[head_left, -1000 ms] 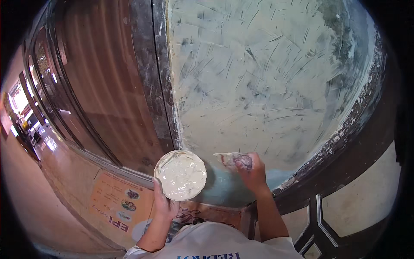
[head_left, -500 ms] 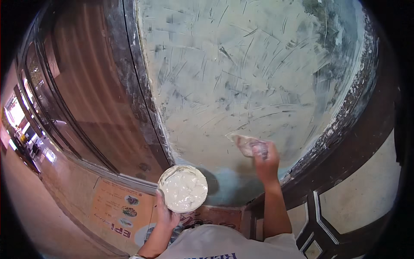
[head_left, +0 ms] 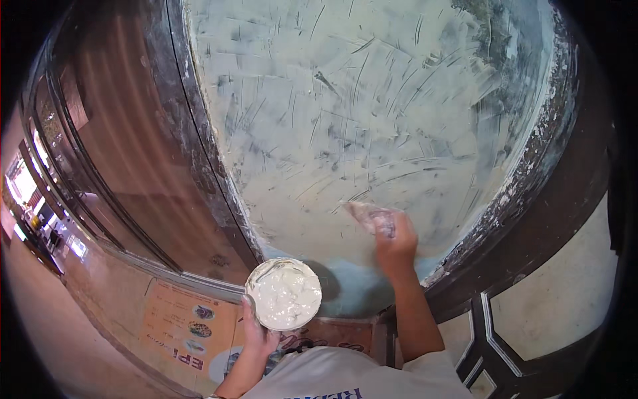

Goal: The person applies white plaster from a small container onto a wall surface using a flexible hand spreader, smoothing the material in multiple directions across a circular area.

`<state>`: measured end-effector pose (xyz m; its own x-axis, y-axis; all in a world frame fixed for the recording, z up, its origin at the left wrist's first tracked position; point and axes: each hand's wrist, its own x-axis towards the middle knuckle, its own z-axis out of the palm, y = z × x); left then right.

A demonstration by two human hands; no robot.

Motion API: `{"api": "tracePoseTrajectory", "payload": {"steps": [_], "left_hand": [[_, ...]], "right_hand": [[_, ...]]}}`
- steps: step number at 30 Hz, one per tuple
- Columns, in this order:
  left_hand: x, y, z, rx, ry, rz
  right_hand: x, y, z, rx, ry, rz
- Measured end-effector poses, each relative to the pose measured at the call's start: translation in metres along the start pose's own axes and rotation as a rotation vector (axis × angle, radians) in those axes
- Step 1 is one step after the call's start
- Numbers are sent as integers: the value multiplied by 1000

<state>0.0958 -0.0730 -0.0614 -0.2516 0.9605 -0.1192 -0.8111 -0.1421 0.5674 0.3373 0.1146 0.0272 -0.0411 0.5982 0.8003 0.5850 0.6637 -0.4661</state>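
My left hand [head_left: 256, 329] grips a round tub of white putty [head_left: 284, 294] by its side, low and left of centre. Thick, glossy putty fills the tub. In my right hand [head_left: 397, 245] is a putty knife [head_left: 367, 216], its blade against or just off the wall [head_left: 319, 143]; which of the two I cannot tell. Smeared putty covers the blade, and my fingers hide most of the handle. Uneven pale putty with dark streaks coats the wall, while a bluish strip shows along its bottom.
A dark, paint-flecked frame [head_left: 525, 179] borders the wall on the right. Brown glass panels [head_left: 133, 153] stand at the left. Orange printed sheeting [head_left: 176, 326] lies on the floor below the tub. Dark-framed panels [head_left: 492, 332] are at lower right.
My right hand and the putty knife have shifted slightly left along the wall. The view has moved a little. My left hand keeps hold of the tub.
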Motion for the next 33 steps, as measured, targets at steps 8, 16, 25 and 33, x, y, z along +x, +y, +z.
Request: {"api": "tracePoseTrajectory", "payload": {"steps": [8, 16, 25, 33], "left_hand": [[6, -10, 8, 15, -14, -32], [5, -14, 14, -30, -10, -45], [11, -5, 6, 9, -21, -38], [17, 10, 0, -13, -37, -19]], "right_hand": [[-5, 6, 11, 6, -95, -142], [5, 10, -10, 25, 153, 41], [20, -4, -6, 399, 460, 295], [14, -6, 10, 129, 87, 209]]}}
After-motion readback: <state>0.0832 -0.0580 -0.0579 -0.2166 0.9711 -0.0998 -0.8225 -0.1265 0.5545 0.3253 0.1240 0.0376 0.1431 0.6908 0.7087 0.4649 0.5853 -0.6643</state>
